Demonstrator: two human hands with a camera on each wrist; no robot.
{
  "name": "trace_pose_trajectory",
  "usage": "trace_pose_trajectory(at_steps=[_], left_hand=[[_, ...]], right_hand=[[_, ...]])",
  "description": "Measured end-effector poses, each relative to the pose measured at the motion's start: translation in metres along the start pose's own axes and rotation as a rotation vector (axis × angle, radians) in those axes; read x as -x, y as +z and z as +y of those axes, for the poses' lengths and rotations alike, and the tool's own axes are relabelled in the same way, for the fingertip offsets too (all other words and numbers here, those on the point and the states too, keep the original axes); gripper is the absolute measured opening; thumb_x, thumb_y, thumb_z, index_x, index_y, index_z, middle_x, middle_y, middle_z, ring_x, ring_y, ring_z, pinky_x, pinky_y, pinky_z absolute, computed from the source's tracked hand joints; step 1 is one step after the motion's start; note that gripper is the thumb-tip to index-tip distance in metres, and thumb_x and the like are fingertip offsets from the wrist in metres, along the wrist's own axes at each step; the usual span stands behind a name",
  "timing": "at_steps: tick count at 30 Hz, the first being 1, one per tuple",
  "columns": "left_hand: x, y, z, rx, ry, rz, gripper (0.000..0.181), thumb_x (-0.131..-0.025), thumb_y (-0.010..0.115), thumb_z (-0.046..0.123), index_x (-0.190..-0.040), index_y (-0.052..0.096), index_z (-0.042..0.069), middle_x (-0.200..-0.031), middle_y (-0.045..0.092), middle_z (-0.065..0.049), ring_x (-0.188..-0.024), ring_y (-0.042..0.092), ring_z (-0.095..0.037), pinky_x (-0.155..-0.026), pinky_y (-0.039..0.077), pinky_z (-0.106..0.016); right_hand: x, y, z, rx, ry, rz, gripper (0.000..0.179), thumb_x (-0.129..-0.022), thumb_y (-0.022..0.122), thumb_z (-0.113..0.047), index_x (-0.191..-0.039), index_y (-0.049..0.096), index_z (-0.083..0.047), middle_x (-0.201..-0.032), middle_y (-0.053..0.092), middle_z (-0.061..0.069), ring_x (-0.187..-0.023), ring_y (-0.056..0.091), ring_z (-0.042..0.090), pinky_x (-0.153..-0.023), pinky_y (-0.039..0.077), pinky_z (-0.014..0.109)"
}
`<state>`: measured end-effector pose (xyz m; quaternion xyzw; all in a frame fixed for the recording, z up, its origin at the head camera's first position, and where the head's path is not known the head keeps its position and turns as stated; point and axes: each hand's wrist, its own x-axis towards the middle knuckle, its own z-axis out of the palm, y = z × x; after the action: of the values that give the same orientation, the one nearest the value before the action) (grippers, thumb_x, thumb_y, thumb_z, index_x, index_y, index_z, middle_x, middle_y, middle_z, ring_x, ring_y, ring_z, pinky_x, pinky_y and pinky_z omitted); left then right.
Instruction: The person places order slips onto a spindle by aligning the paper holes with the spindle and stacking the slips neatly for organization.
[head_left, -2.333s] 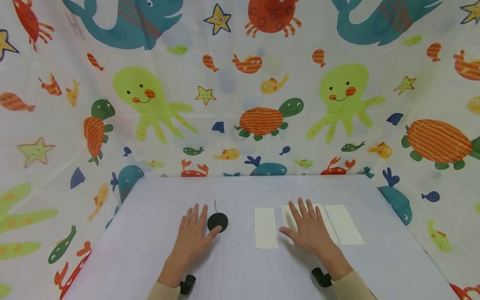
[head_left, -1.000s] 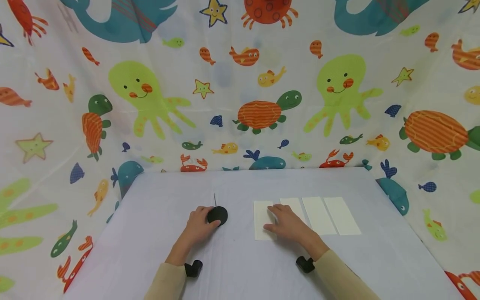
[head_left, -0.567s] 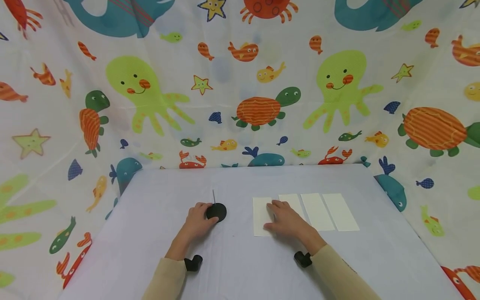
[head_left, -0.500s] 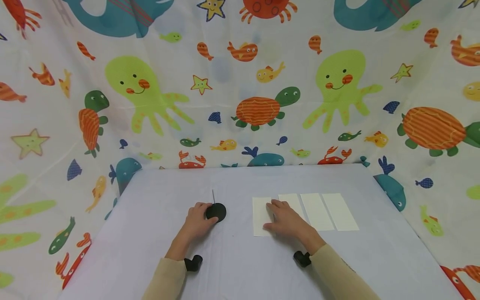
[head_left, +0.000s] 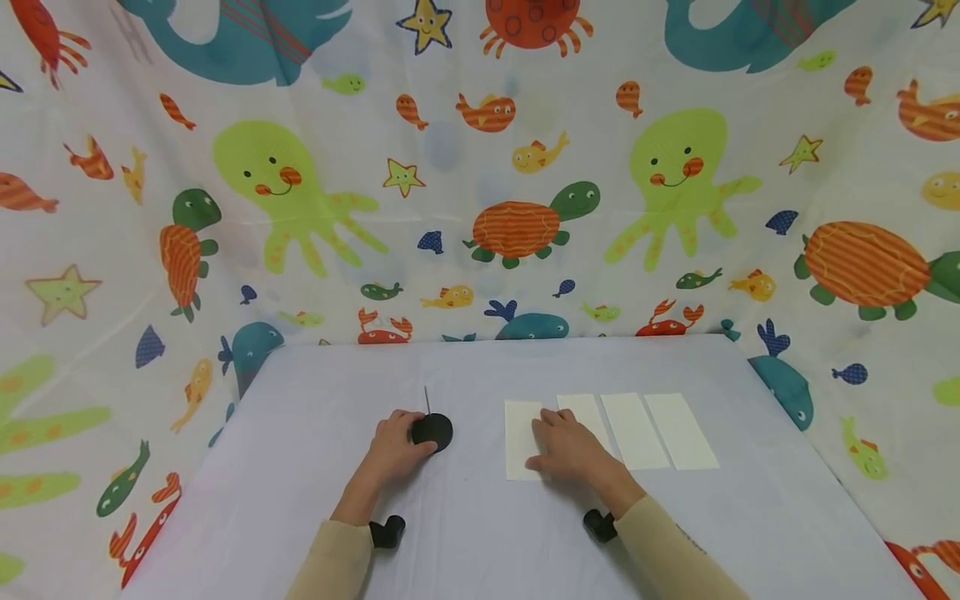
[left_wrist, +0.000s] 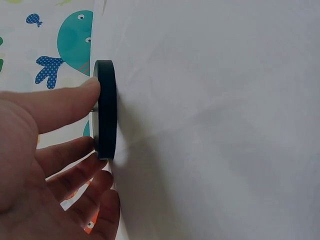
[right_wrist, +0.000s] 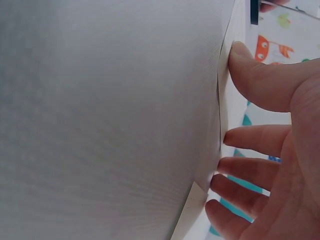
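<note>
My left hand grips the round black base of a paper spike, whose thin metal rod points upward. In the left wrist view the thumb lies on top of the spike's base, with the index finger at its rim; the other fingers curve loosely beside it. My right hand rests with spread, slightly bent fingers over the right edge of the leftmost cream paper slip. The right wrist view has thumb and fingertips touching that slip, which lies on the cloth, partly covered by the hand.
Right of that slip lie three more cream slips in a row: one partly behind the right hand, a middle slip and a far-right slip. A white cloth covers the table. A sea-animal curtain surrounds it.
Both hands were first spread flat. The left fingers have closed around the spike's base, and the right hand has shifted left onto the leftmost slip. In the last second both have stayed nearly still.
</note>
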<state>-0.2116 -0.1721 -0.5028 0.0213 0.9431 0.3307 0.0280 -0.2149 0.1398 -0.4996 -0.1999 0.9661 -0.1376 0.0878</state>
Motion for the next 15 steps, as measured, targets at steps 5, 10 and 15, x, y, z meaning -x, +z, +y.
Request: trace_pose_trajectory(at_steps=[5, 10, 15], left_hand=[[0.0003, -0.0012, 0.001, -0.007, -0.003, -0.005, 0.055, -0.088, 0.078, 0.021, -0.135, 0.06, -0.001, -0.133, 0.055, -0.021, -0.123, 0.047, -0.04, -0.103, 0.041, -0.057], [0.0024, -0.0003, 0.0005, -0.005, 0.0, 0.0, 0.055, -0.088, 0.078, 0.021, -0.135, 0.059, -0.001, -0.133, 0.055, -0.021, -0.123, 0.047, -0.04, -0.103, 0.041, -0.058], [0.0034, -0.0003, 0.0021, 0.004, -0.002, -0.001, 0.055, -0.089, 0.077, 0.021, -0.136, 0.058, -0.001, -0.135, 0.054, -0.021, -0.125, 0.047, -0.04, -0.103, 0.041, -0.058]], right_hand=[[-0.0004, 0.0009, -0.001, 0.017, 0.007, 0.002, 0.069, -0.089, 0.077, -0.041, -0.14, 0.057, 0.0, -0.151, 0.047, 0.02, -0.134, 0.043, 0.039, -0.107, 0.042, 0.049], [0.0021, 0.0019, -0.0019, 0.017, -0.006, 0.022, 0.068, -0.089, 0.078, -0.04, -0.138, 0.058, 0.002, -0.15, 0.048, 0.021, -0.133, 0.044, 0.039, -0.106, 0.042, 0.049], [0.0021, 0.0018, -0.0033, 0.034, -0.004, 0.034, 0.068, -0.088, 0.078, -0.04, -0.137, 0.059, 0.002, -0.149, 0.049, 0.021, -0.132, 0.046, 0.038, -0.106, 0.042, 0.048]])
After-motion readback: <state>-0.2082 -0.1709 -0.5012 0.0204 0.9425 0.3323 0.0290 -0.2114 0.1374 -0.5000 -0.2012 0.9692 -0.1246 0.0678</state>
